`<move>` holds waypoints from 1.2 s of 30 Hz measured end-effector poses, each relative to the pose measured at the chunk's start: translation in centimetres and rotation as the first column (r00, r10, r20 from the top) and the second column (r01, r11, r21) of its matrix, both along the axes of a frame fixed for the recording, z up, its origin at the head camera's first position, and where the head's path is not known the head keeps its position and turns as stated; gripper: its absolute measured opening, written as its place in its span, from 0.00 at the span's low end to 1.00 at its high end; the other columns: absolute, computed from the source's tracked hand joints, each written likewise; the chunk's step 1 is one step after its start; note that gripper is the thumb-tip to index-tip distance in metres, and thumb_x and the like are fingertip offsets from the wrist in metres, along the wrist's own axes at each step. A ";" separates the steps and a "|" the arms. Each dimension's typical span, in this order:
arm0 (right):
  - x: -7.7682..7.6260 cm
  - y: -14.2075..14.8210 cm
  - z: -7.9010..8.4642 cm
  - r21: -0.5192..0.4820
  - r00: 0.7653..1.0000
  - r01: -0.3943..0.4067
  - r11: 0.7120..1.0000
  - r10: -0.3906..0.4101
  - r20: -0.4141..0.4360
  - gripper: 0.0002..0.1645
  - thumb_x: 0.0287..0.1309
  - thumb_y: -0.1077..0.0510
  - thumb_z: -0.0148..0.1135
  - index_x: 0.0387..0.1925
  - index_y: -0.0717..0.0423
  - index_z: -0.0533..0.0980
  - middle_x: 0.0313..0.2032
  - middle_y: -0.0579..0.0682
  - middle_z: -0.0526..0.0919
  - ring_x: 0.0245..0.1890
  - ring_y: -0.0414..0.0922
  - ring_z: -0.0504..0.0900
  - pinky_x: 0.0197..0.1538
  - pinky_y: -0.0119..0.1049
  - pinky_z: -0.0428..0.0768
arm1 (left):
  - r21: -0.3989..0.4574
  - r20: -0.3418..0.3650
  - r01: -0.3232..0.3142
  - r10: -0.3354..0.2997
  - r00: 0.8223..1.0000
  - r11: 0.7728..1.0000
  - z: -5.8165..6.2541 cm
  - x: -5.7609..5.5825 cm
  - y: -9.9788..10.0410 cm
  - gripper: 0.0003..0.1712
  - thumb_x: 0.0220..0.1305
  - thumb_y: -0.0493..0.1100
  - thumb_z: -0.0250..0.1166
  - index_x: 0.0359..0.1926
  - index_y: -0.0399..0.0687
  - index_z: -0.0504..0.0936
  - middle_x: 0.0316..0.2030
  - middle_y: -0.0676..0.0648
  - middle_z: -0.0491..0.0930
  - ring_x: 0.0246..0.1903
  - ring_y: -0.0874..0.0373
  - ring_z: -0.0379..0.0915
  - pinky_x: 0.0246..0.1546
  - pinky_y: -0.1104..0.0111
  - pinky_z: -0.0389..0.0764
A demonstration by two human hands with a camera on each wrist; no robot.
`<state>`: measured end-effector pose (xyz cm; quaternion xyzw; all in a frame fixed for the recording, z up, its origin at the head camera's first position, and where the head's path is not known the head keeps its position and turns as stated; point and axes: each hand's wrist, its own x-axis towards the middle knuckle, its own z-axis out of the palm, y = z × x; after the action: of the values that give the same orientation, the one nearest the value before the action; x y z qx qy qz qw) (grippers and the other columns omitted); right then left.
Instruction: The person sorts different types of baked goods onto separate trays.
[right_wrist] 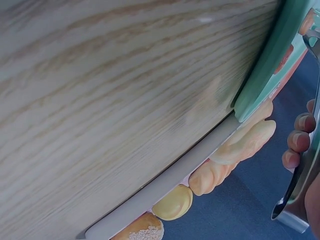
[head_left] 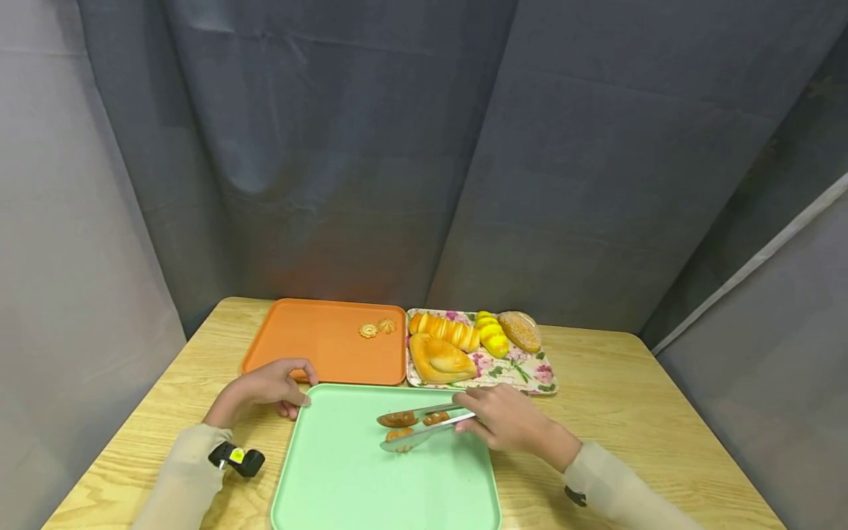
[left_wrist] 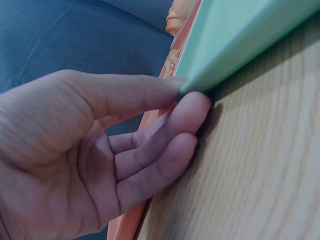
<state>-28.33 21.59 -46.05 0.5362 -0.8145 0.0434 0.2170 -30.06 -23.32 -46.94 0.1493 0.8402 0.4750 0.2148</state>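
My left hand (head_left: 268, 383) pinches the far left corner of the light green tray (head_left: 358, 486). In the left wrist view, the thumb and fingertips (left_wrist: 189, 111) meet at the tray's rim. My right hand (head_left: 509, 418) holds metal tongs (head_left: 427, 434) over the green tray, their jaws pointing left and spread. A small golden-brown piece (head_left: 400, 436) lies between the tong tips; whether they squeeze it cannot be told. Another small brown piece (head_left: 436, 418) shows between the tong arms, nearer the hand. The right wrist view shows curled fingers (right_wrist: 298, 141) round the tongs' handle.
Behind the green tray lies an orange tray (head_left: 318, 338) with two small cookies (head_left: 368, 331). Beside it, a floral tray (head_left: 543, 379) bears a folded bread (head_left: 440, 359), a sliced-looking loaf (head_left: 444, 330), a yellow roll (head_left: 492, 335) and a seeded bun (head_left: 520, 330). Grey curtains surround the wooden table (head_left: 616, 412).
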 end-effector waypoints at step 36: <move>-1.0 -3.7 2.2 -0.113 0.982 0.129 0.985 -0.143 -0.124 0.29 0.74 0.34 0.49 0.47 0.53 0.81 0.23 0.43 0.81 0.15 0.33 0.59 0.20 0.23 0.53 | 0.002 0.003 0.010 -0.010 1.000 1.000 -0.2 -0.2 -0.1 0.15 0.65 0.33 0.67 0.49 0.35 0.73 0.17 0.47 0.80 0.18 0.58 0.76 0.23 0.68 0.79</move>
<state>-29.35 17.85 -43.84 0.4690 -0.8297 0.0357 0.3007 -30.30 -23.44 -47.12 0.1528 0.8387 0.4751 0.2182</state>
